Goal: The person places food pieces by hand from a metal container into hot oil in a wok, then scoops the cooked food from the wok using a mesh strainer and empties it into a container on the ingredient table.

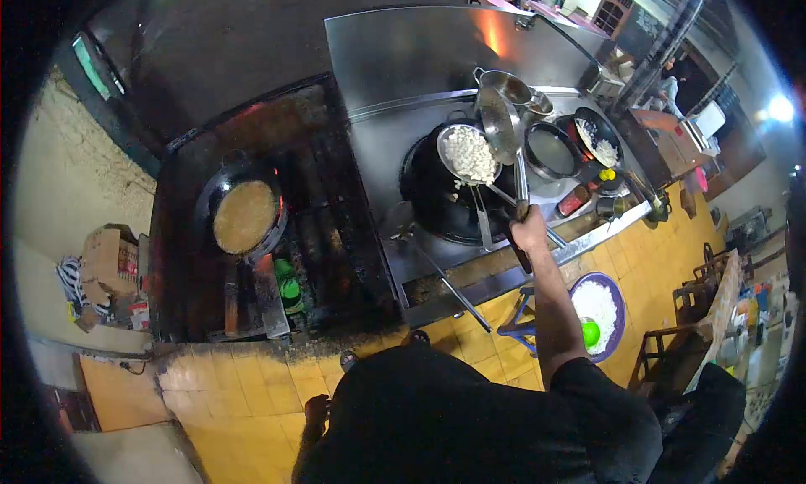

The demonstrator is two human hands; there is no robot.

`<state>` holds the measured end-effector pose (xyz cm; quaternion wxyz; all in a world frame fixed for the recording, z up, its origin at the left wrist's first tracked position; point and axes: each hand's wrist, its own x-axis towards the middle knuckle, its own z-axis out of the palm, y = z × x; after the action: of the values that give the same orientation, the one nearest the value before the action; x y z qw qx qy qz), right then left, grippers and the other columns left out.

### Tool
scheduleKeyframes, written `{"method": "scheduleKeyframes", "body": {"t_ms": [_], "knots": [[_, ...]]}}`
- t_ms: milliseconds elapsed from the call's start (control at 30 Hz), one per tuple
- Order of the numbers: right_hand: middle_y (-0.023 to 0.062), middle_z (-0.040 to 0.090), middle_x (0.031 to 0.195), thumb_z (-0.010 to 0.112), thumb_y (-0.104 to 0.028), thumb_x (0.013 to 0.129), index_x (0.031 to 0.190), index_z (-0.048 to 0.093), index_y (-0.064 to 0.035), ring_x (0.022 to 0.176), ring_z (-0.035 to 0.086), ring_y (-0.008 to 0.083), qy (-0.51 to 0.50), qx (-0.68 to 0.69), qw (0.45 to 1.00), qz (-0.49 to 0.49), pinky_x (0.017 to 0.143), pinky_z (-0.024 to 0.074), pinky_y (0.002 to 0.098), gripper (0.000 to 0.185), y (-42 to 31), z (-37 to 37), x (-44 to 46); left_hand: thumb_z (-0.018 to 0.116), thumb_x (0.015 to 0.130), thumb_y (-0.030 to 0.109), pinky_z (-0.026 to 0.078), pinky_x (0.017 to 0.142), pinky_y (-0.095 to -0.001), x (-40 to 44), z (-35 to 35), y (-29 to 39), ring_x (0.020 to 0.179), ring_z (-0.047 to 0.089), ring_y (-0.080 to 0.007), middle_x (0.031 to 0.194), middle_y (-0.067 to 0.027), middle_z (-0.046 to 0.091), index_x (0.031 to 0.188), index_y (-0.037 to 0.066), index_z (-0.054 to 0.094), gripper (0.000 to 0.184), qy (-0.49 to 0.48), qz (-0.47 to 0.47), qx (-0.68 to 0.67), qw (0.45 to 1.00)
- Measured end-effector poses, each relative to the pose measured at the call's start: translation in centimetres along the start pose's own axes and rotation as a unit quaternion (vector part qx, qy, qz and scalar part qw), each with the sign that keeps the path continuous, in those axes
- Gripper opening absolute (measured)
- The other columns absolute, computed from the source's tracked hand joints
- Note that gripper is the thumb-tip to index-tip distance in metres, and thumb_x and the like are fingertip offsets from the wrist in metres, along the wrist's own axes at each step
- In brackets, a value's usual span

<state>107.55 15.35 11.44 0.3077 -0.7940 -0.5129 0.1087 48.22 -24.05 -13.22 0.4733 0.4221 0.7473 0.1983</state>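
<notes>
My right hand [529, 230] is closed around the dark handle of a round metal skimmer [499, 125]. Its disc is tilted up beside a metal strainer [468, 154] heaped with white pieces. That strainer sits over a large dark wok [428, 190] on the steel stove, and a few white bits lie below it. A long metal rod [556, 237] passes under my right hand; where its far end attaches is hidden. My left hand [316, 410] hangs low beside my body, away from the stove, too dark to make out its fingers.
On the left burner a wok [274, 236] holds bubbling brown liquid [244, 217]. Pots [552, 151], a red-labelled bottle [574, 201] and a pan with white food [598, 140] crowd the right side. A purple basin [620, 324] stands low right. A metal utensil handle [457, 293] overhangs the stove edge.
</notes>
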Motion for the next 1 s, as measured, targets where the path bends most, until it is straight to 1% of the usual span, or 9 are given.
{"method": "scheduleKeyframes", "body": {"t_ms": [67, 133, 200, 267, 367, 467, 600, 867, 1000], "knots": [[0.0260, 0.063, 0.090, 0.068, -0.013, 0.069, 0.099, 0.053, 0.0037, 0.088, 0.061, 0.0434, -0.009, 0.003, 1.000, 0.004, 0.080, 0.0481, 0.0460, 0.037, 0.0, 0.6, 0.0, 0.050, 0.095, 0.018, 0.049, 0.053, -0.0329, -0.8, 0.3, -0.7, 0.062, 0.062, -0.0160, 0.080, -0.0046, 0.069, 0.102, 0.008, 0.068, 0.022, 0.005, 0.098, 0.151, 0.984], [0.0323, 0.063, 0.094, 0.068, -0.017, 0.073, 0.110, 0.046, 0.0053, 0.092, 0.062, 0.0474, -0.021, 0.029, 0.999, 0.000, 0.082, 0.0494, 0.0478, 0.049, 0.8, 1.9, 0.5, 0.053, 0.093, 0.017, 0.049, 0.051, -0.0334, -1.4, 1.1, -0.8, 0.061, 0.063, -0.0156, 0.078, -0.0050, 0.068, 0.103, 0.007, 0.067, 0.020, 0.037, -0.305, -0.221, 0.926], [0.0236, 0.064, 0.085, 0.066, -0.013, 0.075, 0.110, 0.047, 0.0036, 0.071, 0.065, 0.0399, -0.061, 0.100, 0.993, 0.024, 0.065, 0.0523, 0.0457, 0.043, 0.7, 2.2, 0.9, 0.055, 0.093, 0.018, 0.048, 0.049, -0.0329, -3.3, 1.1, 0.4, 0.059, 0.062, -0.0159, 0.076, -0.0052, 0.068, 0.101, 0.006, 0.067, 0.019, 0.053, -0.291, -0.244, 0.924], [0.0072, 0.053, 0.070, 0.062, -0.003, 0.076, 0.096, 0.048, -0.0018, 0.048, 0.051, 0.0183, -0.138, 0.344, 0.913, 0.169, 0.038, 0.0394, 0.0356, 0.025, -3.0, 0.2, -0.4, 0.056, 0.092, 0.019, 0.045, 0.047, -0.0318, -4.4, 0.9, 0.3, 0.057, 0.061, -0.0164, 0.073, -0.0057, 0.068, 0.097, 0.005, 0.067, 0.019, 0.060, -0.251, -0.230, 0.938], [0.0020, 0.051, 0.065, 0.062, -0.009, 0.078, 0.076, 0.056, -0.0099, 0.051, 0.050, 0.0128, -0.187, 0.551, 0.782, 0.222, 0.043, 0.0410, 0.0285, 0.007, -1.8, 2.0, 0.1, 0.056, 0.092, 0.021, 0.043, 0.045, -0.0299, -3.6, 0.9, -3.9, 0.057, 0.061, -0.0170, 0.073, -0.0073, 0.068, 0.097, 0.006, 0.064, 0.018, -0.018, -0.136, -0.016, 0.990], [0.0020, 0.053, 0.067, 0.062, -0.012, 0.082, 0.078, 0.055, -0.0081, 0.055, 0.050, 0.0112, -0.225, 0.678, 0.653, 0.252, 0.047, 0.0418, 0.0241, 0.010, -3.4, 0.9, 1.0, 0.054, 0.093, 0.023, 0.041, 0.046, -0.0278, -1.6, 2.0, -9.3, 0.057, 0.060, -0.0150, 0.074, -0.0082, 0.067, 0.100, 0.007, 0.064, 0.020, -0.023, -0.271, -0.357, 0.894], [0.0006, 0.050, 0.071, 0.060, -0.009, 0.086, 0.080, 0.052, -0.0081, 0.060, 0.047, 0.0097, -0.317, 0.772, 0.503, 0.226, 0.050, 0.0373, 0.0233, 0.010, -1.9, 1.2, 1.7, 0.054, 0.093, 0.023, 0.041, 0.047, -0.0268, -2.5, 0.2, -1.8, 0.059, 0.059, -0.0134, 0.076, -0.0061, 0.068, 0.097, 0.007, 0.065, 0.020, 0.004, -0.268, -0.308, 0.913], [0.0025, 0.054, 0.070, 0.064, -0.007, 0.080, 0.081, 0.055, -0.0033, 0.058, 0.046, 0.0122, -0.249, 0.740, 0.569, 0.257, 0.052, 0.0391, 0.0239, 0.009, 0.8, 2.1, 1.8, 0.052, 0.095, 0.024, 0.046, 0.053, -0.0326, -1.2, 1.0, -5.9, 0.065, 0.062, -0.0167, 0.085, -0.0090, 0.069, 0.107, 0.005, 0.064, 0.025, -0.004, -0.096, -0.235, 0.967], [0.0006, 0.053, 0.070, 0.065, -0.010, 0.081, 0.085, 0.057, -0.0031, 0.058, 0.047, 0.0102, -0.299, 0.719, 0.577, 0.248, 0.049, 0.0391, 0.0224, 0.012, 3.8, 3.8, 1.7, 0.054, 0.097, 0.029, 0.049, 0.062, -0.0334, -2.6, 0.8, -3.7, 0.075, 0.064, -0.0196, 0.094, -0.0066, 0.069, 0.106, 0.009, 0.063, 0.024, 0.005, -0.342, -0.298, 0.891]]}}
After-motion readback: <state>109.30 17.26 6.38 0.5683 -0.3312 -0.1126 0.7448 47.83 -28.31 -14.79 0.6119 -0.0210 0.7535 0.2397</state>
